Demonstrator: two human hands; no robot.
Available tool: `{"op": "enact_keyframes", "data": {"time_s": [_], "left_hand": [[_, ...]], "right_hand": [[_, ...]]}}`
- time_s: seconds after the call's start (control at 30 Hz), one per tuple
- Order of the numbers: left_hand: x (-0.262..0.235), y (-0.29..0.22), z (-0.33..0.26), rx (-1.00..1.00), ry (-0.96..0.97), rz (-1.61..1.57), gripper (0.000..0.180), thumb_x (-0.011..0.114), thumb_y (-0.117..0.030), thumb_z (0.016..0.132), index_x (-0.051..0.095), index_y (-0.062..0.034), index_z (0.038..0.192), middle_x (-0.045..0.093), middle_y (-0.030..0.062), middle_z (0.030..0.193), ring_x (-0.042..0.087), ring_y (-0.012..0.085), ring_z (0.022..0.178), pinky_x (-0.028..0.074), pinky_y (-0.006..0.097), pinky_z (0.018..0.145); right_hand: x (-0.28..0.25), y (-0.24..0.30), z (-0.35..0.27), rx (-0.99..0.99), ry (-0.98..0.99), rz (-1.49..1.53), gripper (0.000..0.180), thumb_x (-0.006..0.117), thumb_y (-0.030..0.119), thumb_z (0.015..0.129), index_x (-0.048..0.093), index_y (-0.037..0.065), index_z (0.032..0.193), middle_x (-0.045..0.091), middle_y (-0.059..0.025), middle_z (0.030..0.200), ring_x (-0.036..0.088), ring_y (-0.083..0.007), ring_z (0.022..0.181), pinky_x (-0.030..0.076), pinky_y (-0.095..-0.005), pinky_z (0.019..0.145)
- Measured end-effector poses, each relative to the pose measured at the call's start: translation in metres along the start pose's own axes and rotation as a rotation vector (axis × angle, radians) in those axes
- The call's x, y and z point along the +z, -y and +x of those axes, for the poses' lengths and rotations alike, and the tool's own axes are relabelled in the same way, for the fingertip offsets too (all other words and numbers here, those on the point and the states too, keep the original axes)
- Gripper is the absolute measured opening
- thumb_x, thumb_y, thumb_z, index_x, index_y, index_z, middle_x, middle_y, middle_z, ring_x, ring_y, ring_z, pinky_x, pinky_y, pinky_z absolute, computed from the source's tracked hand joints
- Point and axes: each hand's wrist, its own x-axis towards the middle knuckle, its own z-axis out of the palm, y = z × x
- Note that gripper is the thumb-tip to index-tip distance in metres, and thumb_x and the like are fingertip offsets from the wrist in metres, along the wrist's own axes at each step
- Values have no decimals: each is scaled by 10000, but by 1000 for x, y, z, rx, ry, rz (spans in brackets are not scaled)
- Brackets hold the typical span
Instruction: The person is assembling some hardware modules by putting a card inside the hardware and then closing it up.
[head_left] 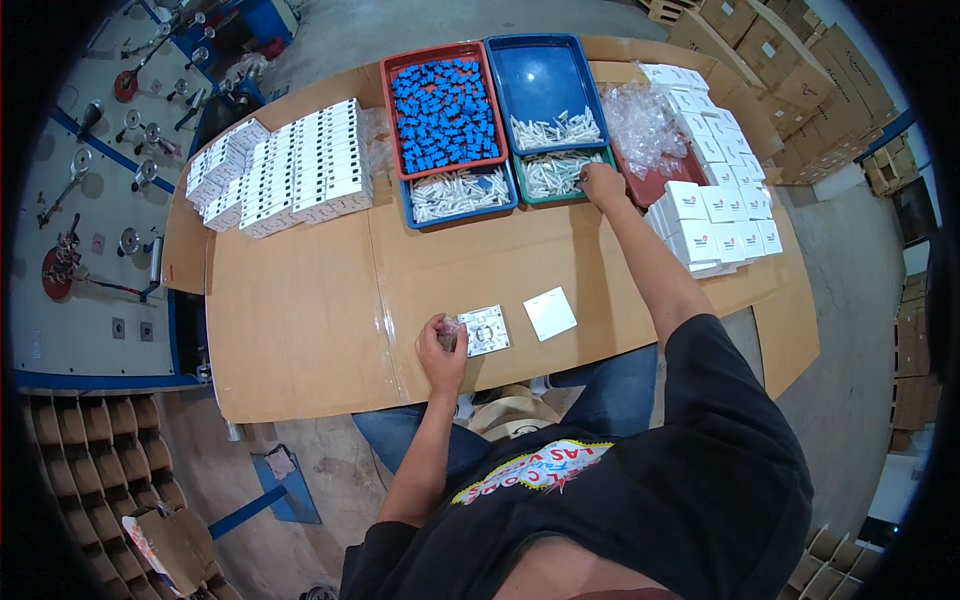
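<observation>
My left hand (440, 358) is at the table's near edge, its fingers closed round a small crumpled clear plastic bag (450, 331), contents not clear. Beside it lies a white square plate (484, 331) with dark markings and cut-outs on its face. Further right, a plain white square panel (550, 313) lies flat and slightly turned. My right hand (602, 186) reaches to the right end of a green tray (570, 198) of small white pieces (552, 176). Its fingertips are pinched together; whatever they hold is too small to make out.
A red tray (391, 100) holds many blue pieces (445, 115). Blue trays (540, 75) hold slim white pieces (460, 195). White boxes are stacked left (320, 165) and right (715, 225). Clear bags (645, 125) fill a dark red tray. Cardboard (300, 330) covers the table.
</observation>
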Motion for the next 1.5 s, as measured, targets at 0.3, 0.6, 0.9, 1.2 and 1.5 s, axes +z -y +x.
{"op": "enact_keyframes", "data": {"time_s": [0.3, 0.6, 0.9, 1.2, 1.5], "left_hand": [[1, 5, 0, 2, -11, -23, 428, 811, -211, 856, 649, -44, 1216, 667, 114, 1013, 605, 268, 961, 479, 408, 879], [-2, -2, -2, 5, 5, 14, 423, 803, -209, 863, 642, -48, 1220, 674, 123, 1043, 608, 281, 985, 486, 412, 890], [-3, 7, 1, 67, -6, 22, 436, 798, -290, 859, 655, -59, 1200, 686, 120, 1076, 632, 304, 1007, 458, 431, 917], [-6, -8, 8, 230, -9, 45, 405, 781, -301, 871, 680, -102, 1209, 663, 98, 1148, 613, 292, 1087, 447, 424, 932], [-10, -3, 3, 238, 6, 27, 380, 765, -250, 882, 680, -106, 1223, 673, 90, 1175, 611, 290, 1139, 455, 419, 973]], "right_hand": [[4, -5, 8, -22, -147, 89, 178, 736, 180, 827, 766, 82, 973, 759, -158, 954, 734, -339, 917, 578, -444, 809], [7, -27, 7, -78, -268, 552, 215, 711, 223, 915, 731, 12, 955, 756, -160, 970, 721, -333, 887, 550, -418, 814], [6, 44, -64, 74, 59, 1080, 145, 672, 146, 957, 738, 28, 1010, 743, -10, 885, 587, -55, 671, 464, -223, 585], [51, 173, -226, -101, 398, 1272, 170, 730, 143, 934, 753, 23, 1053, 750, -20, 886, 611, -58, 702, 486, -233, 606], [26, 212, -245, -409, 361, 806, 174, 702, 130, 948, 747, -1, 1054, 693, -95, 1040, 663, -200, 855, 528, -311, 773]]}}
